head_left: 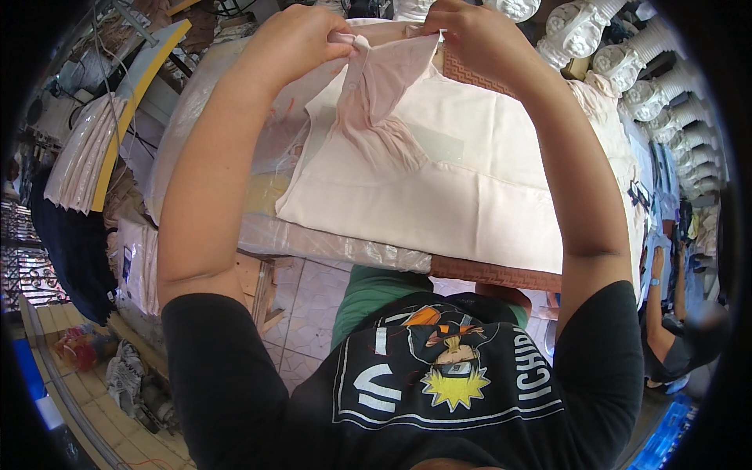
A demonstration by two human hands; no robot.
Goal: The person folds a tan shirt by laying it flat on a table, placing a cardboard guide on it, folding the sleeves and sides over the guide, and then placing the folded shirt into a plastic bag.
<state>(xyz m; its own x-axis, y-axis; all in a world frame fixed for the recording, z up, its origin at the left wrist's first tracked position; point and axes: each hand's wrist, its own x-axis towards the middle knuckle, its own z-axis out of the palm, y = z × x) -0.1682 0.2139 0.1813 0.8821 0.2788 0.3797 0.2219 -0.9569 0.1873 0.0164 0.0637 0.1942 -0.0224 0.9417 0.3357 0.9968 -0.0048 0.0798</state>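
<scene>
A pale pink shirt (376, 200) lies spread on the table in front of me, its lower edge toward my body. Its top part is lifted and gathered into folds. My left hand (301, 39) pinches the raised cloth at its left end, where a small button shows below the fingers. Close to the top edge, my right hand (468, 30) grips the other end, with its fingers partly hidden behind the hand. Between the two hands the cloth hangs down toward the shirt's body. A flat grey-green patch (445, 147) shows beside the folds.
Under the shirt are a brown textured mat (501, 272) and clear plastic wrapping (337, 249). Stacked packed garments (86, 153) stand at left beside a yellow-edged board (117, 141). White ridged, bulbous pieces (650, 59) line the right. Another person (681, 337) is at far right.
</scene>
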